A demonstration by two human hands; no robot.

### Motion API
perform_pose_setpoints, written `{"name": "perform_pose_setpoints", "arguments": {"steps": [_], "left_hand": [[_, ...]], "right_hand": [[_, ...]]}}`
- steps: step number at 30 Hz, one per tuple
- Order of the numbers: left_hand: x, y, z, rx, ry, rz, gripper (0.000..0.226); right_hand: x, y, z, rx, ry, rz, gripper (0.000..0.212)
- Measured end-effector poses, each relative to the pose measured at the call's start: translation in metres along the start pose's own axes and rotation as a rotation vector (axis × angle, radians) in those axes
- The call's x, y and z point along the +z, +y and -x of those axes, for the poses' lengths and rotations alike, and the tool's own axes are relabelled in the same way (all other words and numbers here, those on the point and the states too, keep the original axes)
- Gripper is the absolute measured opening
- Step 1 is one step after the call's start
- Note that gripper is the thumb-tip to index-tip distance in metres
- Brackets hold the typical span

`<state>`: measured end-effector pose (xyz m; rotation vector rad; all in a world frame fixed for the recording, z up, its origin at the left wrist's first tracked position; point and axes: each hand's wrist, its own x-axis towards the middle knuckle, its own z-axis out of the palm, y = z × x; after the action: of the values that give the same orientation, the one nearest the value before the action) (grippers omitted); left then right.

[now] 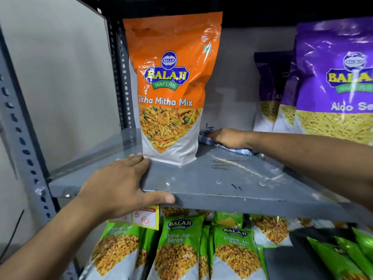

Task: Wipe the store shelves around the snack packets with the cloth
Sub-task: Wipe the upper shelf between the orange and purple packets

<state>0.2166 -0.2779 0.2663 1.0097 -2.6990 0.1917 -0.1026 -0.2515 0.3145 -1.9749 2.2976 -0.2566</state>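
The right hand (228,137) lies palm down, fingers flattened on a blue checked cloth (210,141), pressing it to the grey shelf (222,178) rather than closing around it; the cloth shows just beside the orange packet (171,87), at that packet's lower right and toward the back of the shelf, with one edge trailing out under the wrist. The left hand (119,184) holds nothing: its fingers are spread flat on the shelf top in front of the orange packet, fingertips touching the packet's lower left corner, while the thumb hooks over the shelf's front lip. The orange packet stands upright near the left rear of the shelf, against the perforated upright (123,77). To the right of the orange packet, well apart from it, stand purple packets (333,77) in a row. A pale streak of dust (242,168) crosses the shelf to the right of the orange packet. Below the orange packet, on the lower level, lie green packets (175,245) and a yellow price tag (145,217) hanging from the shelf's front edge.
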Motion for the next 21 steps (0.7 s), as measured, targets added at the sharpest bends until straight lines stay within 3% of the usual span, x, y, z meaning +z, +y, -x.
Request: {"name": "perform_pose_setpoints", "arguments": {"steps": [4, 8, 15, 21], "left_hand": [[0.000, 0.001, 0.000, -0.003, -0.022, 0.013, 0.146], [-0.004, 0.002, 0.003, -0.004, -0.040, 0.022, 0.146], [-0.011, 0.008, 0.007, -0.002, -0.039, 0.011, 0.136], [-0.013, 0.009, 0.008, -0.013, -0.040, -0.004, 0.142]], "right_hand": [[0.003, 0.002, 0.028, -0.005, -0.010, -0.077, 0.024], [0.003, -0.002, 0.066, -0.147, -0.050, -0.017, 0.046], [0.009, -0.003, 0.115, -0.128, -0.038, -0.069, 0.065], [0.007, 0.001, 0.108, -0.021, 0.073, -0.128, 0.053]]}}
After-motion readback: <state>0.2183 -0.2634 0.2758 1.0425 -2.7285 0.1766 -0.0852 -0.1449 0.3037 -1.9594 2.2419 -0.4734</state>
